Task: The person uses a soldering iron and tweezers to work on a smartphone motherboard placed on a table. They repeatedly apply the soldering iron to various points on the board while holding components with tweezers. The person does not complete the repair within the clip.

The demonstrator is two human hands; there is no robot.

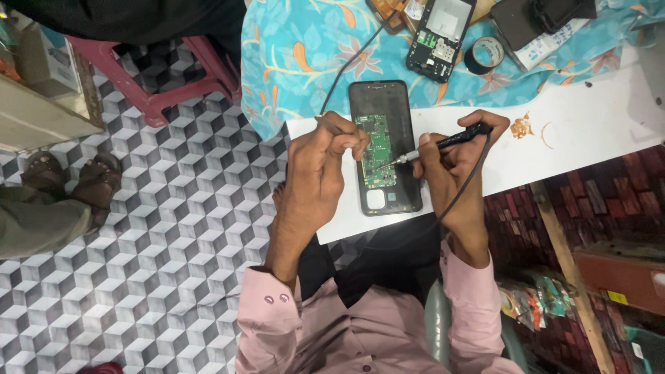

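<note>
A black phone (383,201) lies opened on the white table (589,131), its green circuit board (377,149) exposed. My right hand (454,166) grips a black soldering iron (450,142), whose metal tip touches the board's right edge. My left hand (325,156) pinches a thin wire or tool at the board's upper left corner, resting on the table beside the phone. A dark cable runs from the iron under my right wrist.
A second opened phone (440,38), a roll of dark tape (483,55) and other parts lie on a blue floral cloth (298,55) at the back. A red stool (156,76) and another person's sandalled feet (73,180) are on the patterned floor at left.
</note>
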